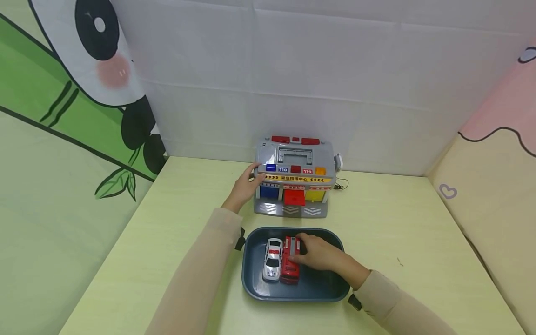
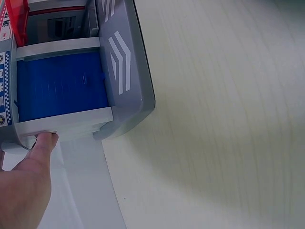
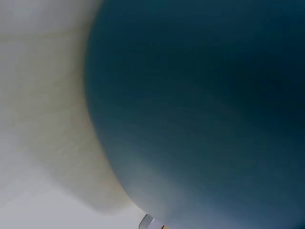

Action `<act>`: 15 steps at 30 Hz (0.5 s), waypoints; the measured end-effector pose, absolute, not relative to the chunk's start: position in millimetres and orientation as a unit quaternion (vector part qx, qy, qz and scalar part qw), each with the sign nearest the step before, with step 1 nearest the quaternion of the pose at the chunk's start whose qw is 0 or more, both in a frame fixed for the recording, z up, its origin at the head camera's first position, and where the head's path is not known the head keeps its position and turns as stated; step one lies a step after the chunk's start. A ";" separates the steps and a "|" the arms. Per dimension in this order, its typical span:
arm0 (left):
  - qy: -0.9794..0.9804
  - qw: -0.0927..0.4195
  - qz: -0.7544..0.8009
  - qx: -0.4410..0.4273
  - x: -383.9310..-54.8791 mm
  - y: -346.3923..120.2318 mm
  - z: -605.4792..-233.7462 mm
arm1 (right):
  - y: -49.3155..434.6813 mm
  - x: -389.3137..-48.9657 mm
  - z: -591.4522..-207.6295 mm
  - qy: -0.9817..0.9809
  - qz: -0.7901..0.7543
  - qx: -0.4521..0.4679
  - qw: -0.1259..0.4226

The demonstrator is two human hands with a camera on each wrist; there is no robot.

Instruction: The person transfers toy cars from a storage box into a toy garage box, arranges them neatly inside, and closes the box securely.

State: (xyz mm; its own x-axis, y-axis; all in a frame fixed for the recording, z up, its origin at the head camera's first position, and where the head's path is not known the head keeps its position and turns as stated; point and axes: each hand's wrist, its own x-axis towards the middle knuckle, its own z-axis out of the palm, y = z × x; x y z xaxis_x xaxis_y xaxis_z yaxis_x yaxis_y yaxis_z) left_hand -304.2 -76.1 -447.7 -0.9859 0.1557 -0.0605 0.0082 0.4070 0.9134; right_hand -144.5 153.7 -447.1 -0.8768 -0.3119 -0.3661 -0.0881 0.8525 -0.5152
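My left hand (image 1: 244, 187) grips the left edge of a grey toy garage (image 1: 268, 153), fingers at the roof corner. In the left wrist view, fingertips of the left hand (image 2: 28, 183) press the side wall beside the blue door (image 2: 62, 86). The garage's red door (image 1: 294, 197) is swung up; its blue and yellow doors are down. Inside a dark blue tray (image 1: 311, 297), my right hand (image 1: 320, 253) holds a red toy fire truck (image 1: 290, 272) between thumb and fingers. A white toy car (image 1: 273, 260) lies right beside it.
The pale wooden table (image 1: 402, 223) carries the tray in front of the garage. A small dark cord (image 1: 341, 185) lies at the garage's right side. White cloth (image 1: 314, 70) hangs behind. The right wrist view is mostly blurred tray wall (image 3: 200, 119).
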 end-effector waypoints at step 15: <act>0.835 0.069 0.544 0.044 -302.4 -74.7 -445.1 | 155.9 -145.9 -459.9 0.900 -0.362 -0.059 0.236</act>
State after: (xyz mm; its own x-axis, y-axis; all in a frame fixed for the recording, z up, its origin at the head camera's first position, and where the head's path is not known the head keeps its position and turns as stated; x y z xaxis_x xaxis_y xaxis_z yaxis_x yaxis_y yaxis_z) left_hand -302.4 -74.7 -445.1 -0.9864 0.1498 -0.0676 -0.0011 0.4053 0.9142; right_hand -145.9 155.9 -459.9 -0.8816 -0.2764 -0.3826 0.0654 0.7313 -0.6789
